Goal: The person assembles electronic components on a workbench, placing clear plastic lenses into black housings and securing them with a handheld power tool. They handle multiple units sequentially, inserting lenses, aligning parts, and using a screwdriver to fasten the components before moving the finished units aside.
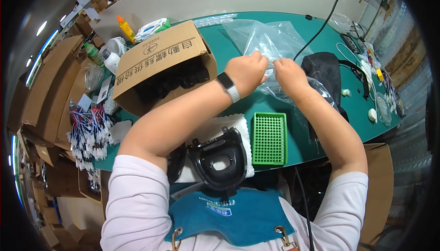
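Both my hands grip a clear plastic bag [261, 38] above the green table. My left hand [247, 71], below a wrist with a smartwatch [228, 86], is closed with bunched plastic in it. Close to its right, my right hand [289, 76] pinches the same bag. Part of the bag spreads flat behind the hands, and some plastic hangs down by my right forearm. A black moulded plastic housing [219, 159] with an oval opening lies on a white cloth [240, 125] near me. Beside it stands a green perforated rack [269, 139].
An open cardboard box [160, 56] holding black parts stands at the left. Bundles of wires with connectors [91, 129] hang over the left edge. A black fabric bag [323, 74] lies right of my hands. A black cable [324, 24] runs down across the table from above.
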Demonstrator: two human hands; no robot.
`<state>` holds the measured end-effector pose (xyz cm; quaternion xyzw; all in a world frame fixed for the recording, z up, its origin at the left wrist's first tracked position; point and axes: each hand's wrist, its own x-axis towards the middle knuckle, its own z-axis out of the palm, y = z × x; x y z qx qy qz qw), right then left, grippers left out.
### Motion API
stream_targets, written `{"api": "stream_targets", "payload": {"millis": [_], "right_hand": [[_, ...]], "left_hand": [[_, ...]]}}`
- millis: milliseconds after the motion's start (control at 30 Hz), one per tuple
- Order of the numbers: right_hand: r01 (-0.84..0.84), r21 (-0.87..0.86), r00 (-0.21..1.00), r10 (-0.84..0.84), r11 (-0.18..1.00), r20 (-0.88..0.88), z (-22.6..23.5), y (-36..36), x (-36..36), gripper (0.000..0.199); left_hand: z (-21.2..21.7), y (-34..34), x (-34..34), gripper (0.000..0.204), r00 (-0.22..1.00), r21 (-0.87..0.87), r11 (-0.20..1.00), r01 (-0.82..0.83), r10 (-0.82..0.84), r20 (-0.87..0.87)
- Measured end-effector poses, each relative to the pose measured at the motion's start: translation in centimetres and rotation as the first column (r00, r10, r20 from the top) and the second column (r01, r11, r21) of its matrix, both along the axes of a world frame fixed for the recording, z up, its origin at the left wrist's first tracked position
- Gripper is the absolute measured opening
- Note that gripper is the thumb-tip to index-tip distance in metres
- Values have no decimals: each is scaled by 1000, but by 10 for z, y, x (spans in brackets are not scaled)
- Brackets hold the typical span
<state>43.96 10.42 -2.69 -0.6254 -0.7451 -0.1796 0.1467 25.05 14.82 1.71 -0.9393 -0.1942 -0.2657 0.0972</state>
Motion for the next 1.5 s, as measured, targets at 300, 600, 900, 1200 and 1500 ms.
{"api": "stream_targets", "payload": {"millis": [300,600,900,1200,1500], "right_hand": [[-56,-132,997,64,990,53,4,20,-22,18],[74,-299,992,-40,951,119,17,33,-31,28],[91,-361,993,-58,928,100,22,34,-31,36],[8,-396,994,36,918,104,25,31,-27,34],[5,-308,993,32,951,114,22,24,-18,38]], "left_hand": [[78,-90,-111,35,999,-22,999,28,-28,17],[88,-119,-169,38,993,-18,1000,-11,13,117],[85,-127,-193,38,993,-46,998,-49,53,108],[79,-134,-210,39,991,-50,994,-93,97,96],[79,-146,-227,37,989,-165,977,-138,145,33]]}}
